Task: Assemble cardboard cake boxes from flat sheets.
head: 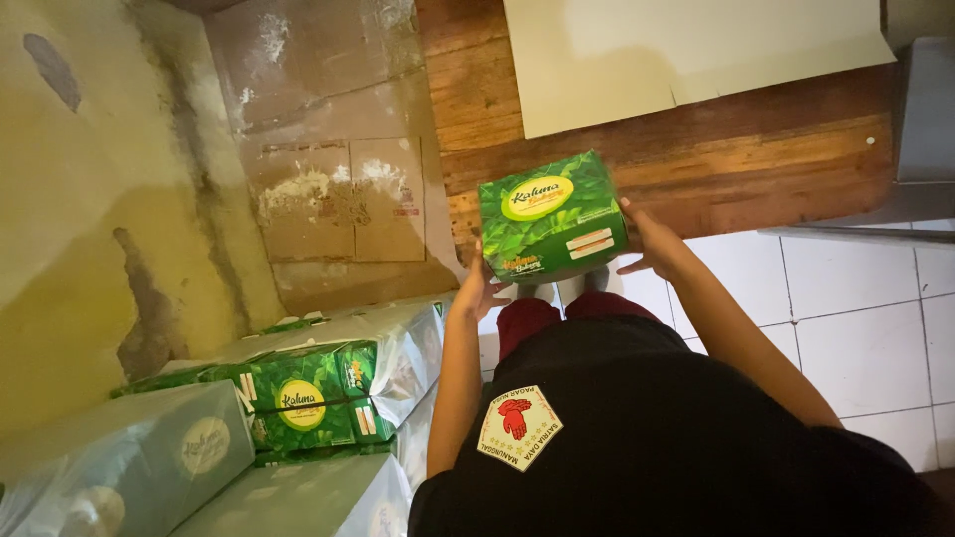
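Above white tiles (pixel 865 338), perhaps wooden table (pixel 696 169).

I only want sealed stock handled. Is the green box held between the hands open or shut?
Shut: the green box shows flat, unbroken top and side faces between the left hand and right hand.

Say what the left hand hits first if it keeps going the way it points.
The left hand already presses the green box; beyond that lies the wooden tabletop, probably next, though depth is unclear.

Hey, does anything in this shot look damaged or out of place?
Yes. The flattened cardboard against the wall is torn and scuffed, and the wall is stained. The green box between left hand and right hand looks intact.
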